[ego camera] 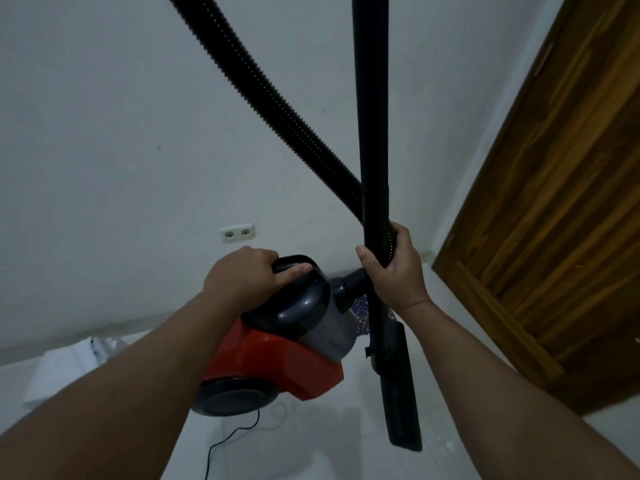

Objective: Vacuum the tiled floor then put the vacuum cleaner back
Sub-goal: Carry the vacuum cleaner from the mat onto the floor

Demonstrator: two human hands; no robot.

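Vacuum cleaner first: a red and dark grey plastic canister vacuum cleaner point(277, 348) hangs off the pale tiled floor point(311, 452), tilted with its round black wheel toward the camera, carried by its black top handle. Both bare forearms reach forward and slightly down from the lower corners of the view. The left hand point(242, 275) comes in from the lower left, wrist straight, fingers curled over the handle and thumb laid along its near edge, gripping it. The right hand point(394, 268) comes from the lower right, wrist bent upward, fingers and thumb wrapped round the upright rigid black wand tube point(372, 133), grasping it just above the canister's hose port. Below that hand the wand ends in a long flat black floor nozzle point(401, 403), hanging just beside the canister. A thin black power cord point(228, 441) trails down to the floor under the wheel. A ribbed black flexible hose point(263, 84) rises behind the wand toward the upper left. Farther off stand a white wall point(104, 133) with a white double socket point(237, 233), and a brown wooden door point(554, 220) at right.
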